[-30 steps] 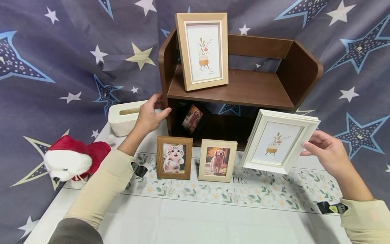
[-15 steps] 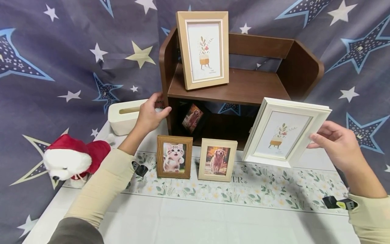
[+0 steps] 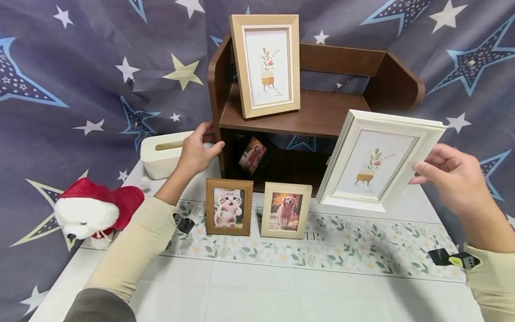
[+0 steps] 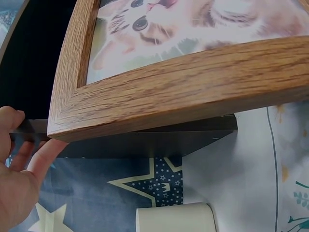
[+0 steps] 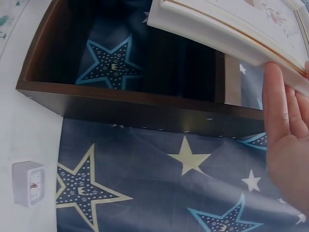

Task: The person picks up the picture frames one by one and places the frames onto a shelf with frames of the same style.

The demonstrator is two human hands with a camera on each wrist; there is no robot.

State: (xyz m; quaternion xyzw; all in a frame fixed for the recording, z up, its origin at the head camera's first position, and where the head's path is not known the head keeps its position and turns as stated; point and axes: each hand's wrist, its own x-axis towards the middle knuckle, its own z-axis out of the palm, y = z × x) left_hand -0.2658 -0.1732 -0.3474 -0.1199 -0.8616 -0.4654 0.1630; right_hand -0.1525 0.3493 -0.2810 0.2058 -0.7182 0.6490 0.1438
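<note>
Looking past the white frame [image 3: 376, 161], only right wrist shows a box [image 5: 29, 183].

In the head view, right of centre, the white frame [image 3: 374, 163] hides the shelf's [image 3: 327, 112] lower right part and some fingertips of the right hand [image 3: 458, 181]. At centre left, fingers of the left hand [image 3: 198, 151] go partly behind the shelf's side; that hand covers the right end of the pale box [image 3: 161, 162]. Mid-frame, the dark frame's [image 3: 252, 155] outline is lost in shadow. Tiny print in the tan frame [image 3: 266, 67], upper centre, is unreadable. The left wrist's top and right edges crop the brown frame [image 4: 159, 99]. Lower left in the right wrist view, the clock's [image 5: 29, 183] dial is too small to read.
</note>
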